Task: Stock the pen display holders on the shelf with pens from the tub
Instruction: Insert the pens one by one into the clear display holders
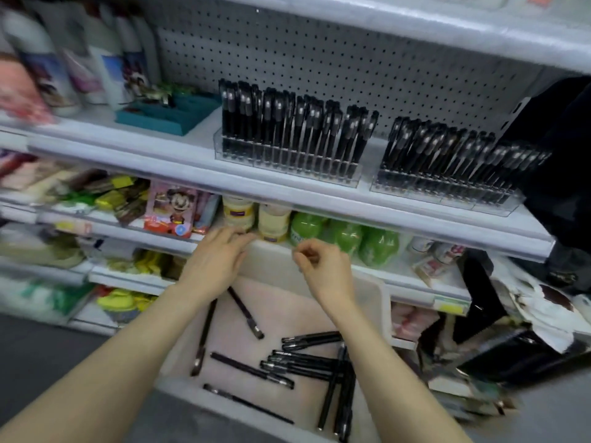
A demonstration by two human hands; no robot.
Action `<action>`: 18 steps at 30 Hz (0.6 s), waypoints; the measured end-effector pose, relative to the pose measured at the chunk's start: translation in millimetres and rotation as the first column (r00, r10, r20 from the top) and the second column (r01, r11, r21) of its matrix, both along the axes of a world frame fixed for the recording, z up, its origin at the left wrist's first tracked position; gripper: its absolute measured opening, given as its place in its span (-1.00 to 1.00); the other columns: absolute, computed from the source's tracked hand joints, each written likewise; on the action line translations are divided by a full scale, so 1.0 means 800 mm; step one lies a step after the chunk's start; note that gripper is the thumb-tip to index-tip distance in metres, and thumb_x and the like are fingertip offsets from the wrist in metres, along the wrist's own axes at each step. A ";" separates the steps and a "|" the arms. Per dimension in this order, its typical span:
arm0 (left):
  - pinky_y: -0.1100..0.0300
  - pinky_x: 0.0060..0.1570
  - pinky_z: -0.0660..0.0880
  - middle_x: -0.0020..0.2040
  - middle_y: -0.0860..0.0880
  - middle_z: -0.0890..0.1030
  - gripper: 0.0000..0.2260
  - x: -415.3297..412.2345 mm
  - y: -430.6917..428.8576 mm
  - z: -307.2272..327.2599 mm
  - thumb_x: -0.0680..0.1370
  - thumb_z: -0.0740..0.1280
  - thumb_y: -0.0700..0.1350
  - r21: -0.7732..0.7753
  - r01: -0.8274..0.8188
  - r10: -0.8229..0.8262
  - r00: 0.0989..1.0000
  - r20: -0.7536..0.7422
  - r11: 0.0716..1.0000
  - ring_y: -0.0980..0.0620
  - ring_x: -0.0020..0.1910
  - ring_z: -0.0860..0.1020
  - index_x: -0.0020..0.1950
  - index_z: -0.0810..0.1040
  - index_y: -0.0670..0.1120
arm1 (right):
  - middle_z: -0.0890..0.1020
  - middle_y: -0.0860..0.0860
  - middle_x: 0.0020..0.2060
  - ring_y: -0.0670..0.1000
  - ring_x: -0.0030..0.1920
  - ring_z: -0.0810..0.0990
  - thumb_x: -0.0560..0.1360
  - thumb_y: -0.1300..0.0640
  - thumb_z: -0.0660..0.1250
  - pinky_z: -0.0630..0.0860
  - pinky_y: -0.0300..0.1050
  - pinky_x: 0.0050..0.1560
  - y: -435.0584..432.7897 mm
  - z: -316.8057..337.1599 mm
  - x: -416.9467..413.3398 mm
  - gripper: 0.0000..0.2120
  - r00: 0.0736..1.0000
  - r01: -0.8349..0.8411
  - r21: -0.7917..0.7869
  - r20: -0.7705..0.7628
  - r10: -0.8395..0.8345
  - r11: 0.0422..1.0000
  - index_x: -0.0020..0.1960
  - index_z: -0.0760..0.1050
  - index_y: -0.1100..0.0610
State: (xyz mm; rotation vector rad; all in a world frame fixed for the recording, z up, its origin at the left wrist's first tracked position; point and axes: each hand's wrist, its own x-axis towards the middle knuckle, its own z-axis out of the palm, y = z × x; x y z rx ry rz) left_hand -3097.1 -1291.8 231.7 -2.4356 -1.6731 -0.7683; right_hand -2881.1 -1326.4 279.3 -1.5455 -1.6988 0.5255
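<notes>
Head view: loose black capped pens (307,362) lie on the bottom of the translucent white plastic tub (371,295). Over the tub's far rim the left hand (217,263) hovers, grip released and fingers straight. The right hand (323,270) beside it is clenched, with no pen visible. Above the tub, the clear plastic display holders (319,179) look nearly full. This seems a gap between loads. The next move calls for reaching down into the tub, gathering pens and finding free slots.
</notes>
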 end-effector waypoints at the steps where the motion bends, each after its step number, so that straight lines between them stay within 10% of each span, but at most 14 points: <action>1: 0.03 0.19 0.39 0.17 -0.13 0.56 -0.61 -0.002 -0.003 -0.004 0.49 0.20 -0.07 -0.013 -0.006 0.006 1.000 -0.007 1.000 -0.20 0.11 0.51 0.29 0.56 -0.06 | 0.64 -0.10 -0.33 -0.07 -0.24 0.62 0.44 0.19 0.42 0.50 -0.20 -0.13 -0.004 -0.009 -0.014 -0.93 0.999 -0.040 -0.056 0.031 0.042 0.998 -0.17 0.64 0.05; 12: -0.01 0.20 0.41 0.22 -0.12 0.51 -0.54 0.003 -0.011 -0.011 0.47 0.35 -0.28 0.022 -0.036 0.037 0.999 -0.040 0.999 -0.17 0.18 0.43 0.37 0.47 -0.07 | 0.59 0.00 -0.11 0.02 -0.10 0.55 0.36 -0.18 0.47 0.45 -0.13 -0.10 -0.029 -0.098 -0.057 -0.65 0.881 -0.206 -0.324 0.350 0.319 0.924 -0.03 0.58 0.06; 18: -0.03 0.19 0.42 0.24 -0.15 0.49 -0.55 0.003 -0.010 -0.010 0.49 0.32 -0.29 0.006 -0.044 0.044 0.999 -0.026 0.999 -0.19 0.19 0.42 0.37 0.46 -0.06 | 0.57 0.07 -0.04 0.14 -0.02 0.56 0.44 0.05 0.37 0.50 -0.07 -0.02 -0.022 -0.101 -0.055 -0.85 0.853 -0.166 -0.318 0.429 0.298 0.934 -0.03 0.56 0.09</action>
